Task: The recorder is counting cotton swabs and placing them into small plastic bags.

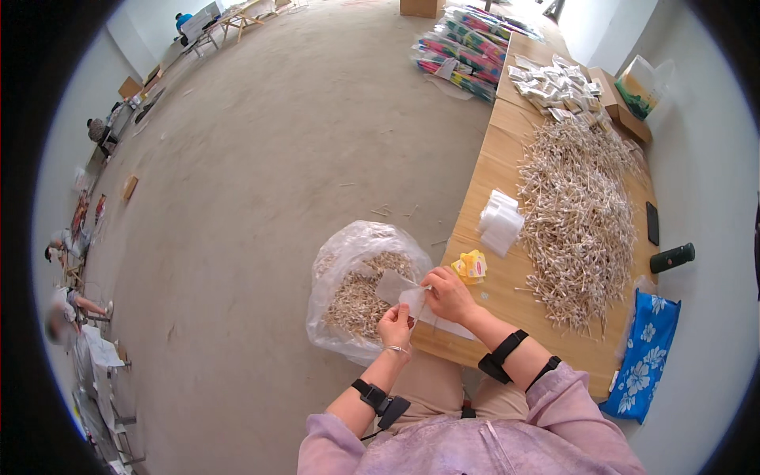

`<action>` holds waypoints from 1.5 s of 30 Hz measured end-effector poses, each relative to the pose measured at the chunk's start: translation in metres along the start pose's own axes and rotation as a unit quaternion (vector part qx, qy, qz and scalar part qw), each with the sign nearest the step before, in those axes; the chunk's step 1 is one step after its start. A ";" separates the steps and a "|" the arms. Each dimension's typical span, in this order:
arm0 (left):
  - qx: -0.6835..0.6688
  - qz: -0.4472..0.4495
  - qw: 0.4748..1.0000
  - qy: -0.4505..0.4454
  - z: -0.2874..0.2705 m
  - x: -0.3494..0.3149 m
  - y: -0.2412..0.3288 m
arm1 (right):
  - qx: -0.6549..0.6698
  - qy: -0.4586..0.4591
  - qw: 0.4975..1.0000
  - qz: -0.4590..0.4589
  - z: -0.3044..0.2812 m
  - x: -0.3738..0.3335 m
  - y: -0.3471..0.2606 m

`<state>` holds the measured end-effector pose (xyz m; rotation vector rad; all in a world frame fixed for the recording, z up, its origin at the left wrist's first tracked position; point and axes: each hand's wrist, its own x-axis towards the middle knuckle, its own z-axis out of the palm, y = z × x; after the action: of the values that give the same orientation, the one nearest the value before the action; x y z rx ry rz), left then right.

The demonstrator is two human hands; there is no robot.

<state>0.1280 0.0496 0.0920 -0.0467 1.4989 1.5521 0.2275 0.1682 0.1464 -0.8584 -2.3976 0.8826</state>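
A small clear plastic bag (393,286) is pinched between my two hands over the table's near left corner. My left hand (395,327) grips its lower edge with closed fingers. On the other side, my right hand (449,294) has thumb and fingers closed on the bag's edge. Just beyond the right hand lie several yellow cards (470,267). A stack of clear plastic bags (500,222) sits farther up the table. To the right spreads a large heap of cotton swabs (578,214). Whether anything is inside the held bag I cannot make out.
Left of the table (475,194), a big clear sack (323,317) of swabs stands on the floor. Filled packets (558,83), a phone (652,223), a dark green flask (672,258) and a blue floral pouch (645,356) lie on the table. Other people sit far left.
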 end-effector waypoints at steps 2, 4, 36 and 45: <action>0.004 0.005 1.000 0.016 0.002 0.003 0.001 | -0.003 0.018 1.000 -0.007 0.003 0.000 -0.004; 0.007 0.012 0.999 0.033 0.002 0.007 0.004 | -0.004 0.037 0.999 -0.018 0.005 0.004 -0.009; -0.004 0.017 0.999 0.041 -0.005 -0.001 0.003 | -0.004 -0.101 0.994 -0.034 0.002 0.019 0.001; 0.009 0.019 1.000 0.022 0.005 -0.006 0.005 | -0.052 -0.075 0.995 0.049 0.014 0.012 -0.003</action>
<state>0.1306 0.0511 0.1009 -0.0426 1.5561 1.5780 0.2094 0.1691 0.1405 -0.9878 -2.5695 0.8927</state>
